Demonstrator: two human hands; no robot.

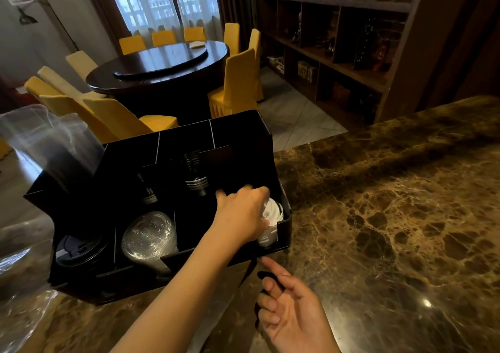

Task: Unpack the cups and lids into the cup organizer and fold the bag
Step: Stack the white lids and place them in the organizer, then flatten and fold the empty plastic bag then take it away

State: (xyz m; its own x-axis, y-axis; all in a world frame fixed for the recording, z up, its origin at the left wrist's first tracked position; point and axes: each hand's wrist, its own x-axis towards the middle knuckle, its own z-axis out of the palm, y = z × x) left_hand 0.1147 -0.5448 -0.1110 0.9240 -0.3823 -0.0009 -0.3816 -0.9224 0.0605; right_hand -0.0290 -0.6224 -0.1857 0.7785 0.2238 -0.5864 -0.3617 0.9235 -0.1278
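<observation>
The black cup organizer [238, 125] stands on the marble counter. My left hand [240, 214] reaches into its front right compartment, fingers curled over a stack of white lids [272, 214]. Clear dome lids [148, 235] lie in the front middle compartment. Black lids [78, 247] fill the front left one. Two more dark stacks [196, 182] stand in the middle row. My right hand [292, 309] hovers palm-up just in front of the organizer, fingers loosely curled and holding nothing. A clear plastic bag [24, 279] lies crumpled at the left.
A tall clear plastic sleeve [46, 139] leans by the organizer's back left corner. The brown marble counter [392, 217] stretches to the right. Beyond the counter edge are a round dark table [162, 66], yellow chairs and a wooden shelf unit [338, 41].
</observation>
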